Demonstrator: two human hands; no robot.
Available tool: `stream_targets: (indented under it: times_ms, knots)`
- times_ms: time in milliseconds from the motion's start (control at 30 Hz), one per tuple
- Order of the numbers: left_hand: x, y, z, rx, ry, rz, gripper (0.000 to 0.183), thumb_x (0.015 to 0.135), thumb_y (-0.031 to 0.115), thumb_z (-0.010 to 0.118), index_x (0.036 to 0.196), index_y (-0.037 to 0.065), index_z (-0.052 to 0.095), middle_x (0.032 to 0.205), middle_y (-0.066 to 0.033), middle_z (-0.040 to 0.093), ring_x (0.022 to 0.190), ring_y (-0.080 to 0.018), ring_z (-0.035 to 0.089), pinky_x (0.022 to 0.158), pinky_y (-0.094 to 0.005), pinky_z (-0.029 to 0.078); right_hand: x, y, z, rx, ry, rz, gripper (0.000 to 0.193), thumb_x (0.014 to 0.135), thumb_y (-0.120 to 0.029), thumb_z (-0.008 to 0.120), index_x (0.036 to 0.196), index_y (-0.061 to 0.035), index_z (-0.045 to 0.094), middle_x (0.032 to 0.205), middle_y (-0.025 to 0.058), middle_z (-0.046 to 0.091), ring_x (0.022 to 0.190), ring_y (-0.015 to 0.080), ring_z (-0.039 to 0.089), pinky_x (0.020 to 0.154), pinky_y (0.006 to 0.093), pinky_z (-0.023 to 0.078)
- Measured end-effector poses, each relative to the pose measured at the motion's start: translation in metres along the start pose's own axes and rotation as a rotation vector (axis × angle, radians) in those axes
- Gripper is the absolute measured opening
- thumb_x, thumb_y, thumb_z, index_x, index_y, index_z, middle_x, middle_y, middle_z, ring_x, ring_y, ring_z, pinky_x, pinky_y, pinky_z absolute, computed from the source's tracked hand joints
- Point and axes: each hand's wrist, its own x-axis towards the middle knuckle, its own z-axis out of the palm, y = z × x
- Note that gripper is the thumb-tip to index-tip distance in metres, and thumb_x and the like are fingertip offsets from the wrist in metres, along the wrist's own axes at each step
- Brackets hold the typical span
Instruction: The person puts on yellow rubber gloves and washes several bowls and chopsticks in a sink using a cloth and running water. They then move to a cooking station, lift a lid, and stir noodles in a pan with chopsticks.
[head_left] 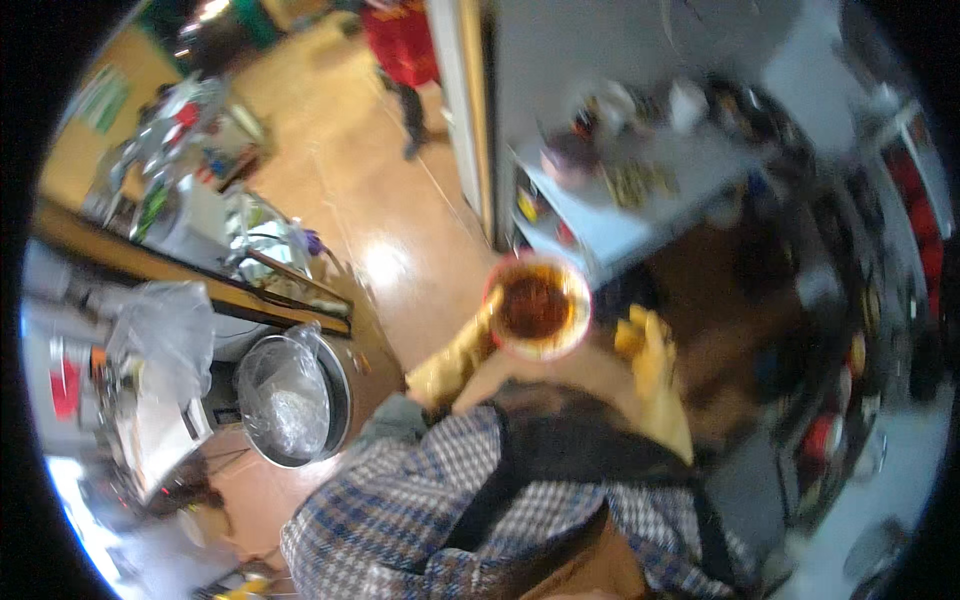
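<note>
A round white bowl (576,335) with a reddish rim is out in front of my body, with dark red-brown sauce (535,303) inside and orange smears round its wall. My left hand (474,343), in a yellow glove, grips the bowl at its left side; the fingertips are partly hidden by it. My right hand (646,345), gloved in yellow too, is raised a little to the right of the bowl, apart from it. Its fingers look loosely spread with nothing in them, though motion blurs them.
A large metal pot (335,400) lined with clear plastic stands at my left. A light-topped table (690,190) holding containers is ahead to the right, beside a door frame (478,130). Farther off, a person in red (402,45) stands on the tiled floor (370,210). Shelves of goods line the right.
</note>
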Motion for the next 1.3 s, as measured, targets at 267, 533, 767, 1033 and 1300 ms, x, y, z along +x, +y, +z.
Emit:
stream_targets:
  times_ms: [267, 533, 767, 1033, 1300]
  knots:
    - [0.120, -0.053, 0.106, 0.113, -0.151, -0.268, 0.070, 0.107, 0.062, 0.046, 0.155, 0.011, 0.049, 0.151, -0.0124, 0.058, 0.134, -0.0306, 0.059, 0.113, -0.0465, 0.051, 0.014, -0.018, -0.143, 0.307, 0.167, -0.020, 0.047, 0.109, -0.039, 0.060, 0.132, 0.0011, 0.066, 0.112, 0.0185, 0.075, 0.096, 0.0225, 0.075, 0.086, 0.0364, 0.063]
    - [0.267, -0.145, 0.237, 0.132, -0.334, -0.430, 0.071, 0.107, 0.063, 0.046, 0.156, 0.011, 0.048, 0.153, -0.0123, 0.056, 0.137, -0.0309, 0.057, 0.114, -0.0477, 0.049, 0.068, -0.006, -0.303, 0.694, 0.404, 0.012, 0.049, 0.105, -0.046, 0.065, 0.130, -0.0048, 0.068, 0.112, 0.0121, 0.076, 0.097, 0.0203, 0.073, 0.087, 0.0348, 0.060]
    - [0.381, -0.222, 0.341, 0.101, -0.352, -0.497, 0.072, 0.107, 0.063, 0.045, 0.157, 0.012, 0.046, 0.155, -0.0122, 0.053, 0.138, -0.0312, 0.055, 0.116, -0.0486, 0.048, 0.144, -0.053, -0.462, 1.019, 0.586, 0.020, 0.048, 0.103, -0.045, 0.068, 0.126, -0.0031, 0.068, 0.108, 0.0110, 0.073, 0.094, 0.0183, 0.068, 0.090, 0.0331, 0.056]
    - [0.551, -0.322, 0.524, 0.052, -0.493, -0.532, 0.072, 0.107, 0.063, 0.044, 0.158, 0.012, 0.044, 0.158, -0.0118, 0.050, 0.142, -0.0316, 0.052, 0.117, -0.0503, 0.046, 0.196, -0.085, -0.611, 1.045, 0.430, -0.242, 0.047, 0.110, -0.045, 0.054, 0.131, -0.0044, 0.066, 0.119, 0.0083, 0.069, 0.109, 0.0227, 0.064, 0.101, 0.0367, 0.052]
    - [0.770, -0.456, 0.676, 0.024, -0.797, -0.652, 0.073, 0.106, 0.065, 0.044, 0.159, 0.014, 0.042, 0.162, -0.0101, 0.044, 0.145, -0.0309, 0.047, 0.119, -0.0510, 0.044, 0.344, -0.202, -0.710, -0.224, 0.868, -0.276, 0.032, 0.107, -0.020, 0.061, 0.134, -0.0044, 0.066, 0.125, 0.0090, 0.069, 0.112, 0.0194, 0.068, 0.103, 0.0297, 0.052]
